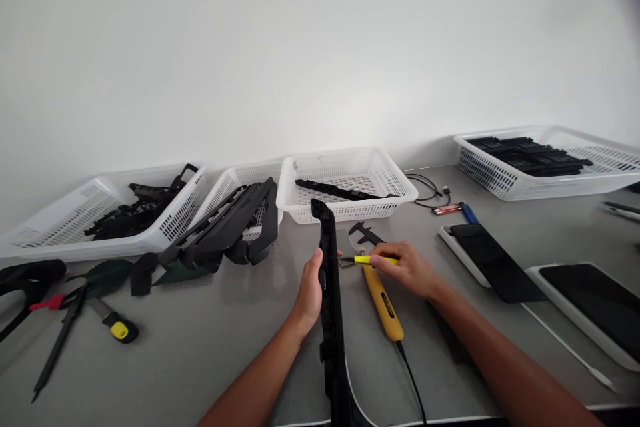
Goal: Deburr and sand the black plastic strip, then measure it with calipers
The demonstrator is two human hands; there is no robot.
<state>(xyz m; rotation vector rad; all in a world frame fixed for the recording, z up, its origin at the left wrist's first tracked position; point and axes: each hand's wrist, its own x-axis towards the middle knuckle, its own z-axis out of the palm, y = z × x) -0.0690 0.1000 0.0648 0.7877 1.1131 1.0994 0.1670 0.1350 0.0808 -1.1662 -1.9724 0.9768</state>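
baskets [350, 173] holding black parts | tablets [595, 303] | caliper [365, 235] | cable [430, 190]

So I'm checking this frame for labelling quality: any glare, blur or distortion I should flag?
Head view: lighting is soft and even, the wall nearly blown out to white; faint shadows under the white baskets. Wide-angle bending curves the table edge and tilts the outer baskets. The left hand, right hand and long black part are reasonably sharp; a dark smear sits in the top right corner.
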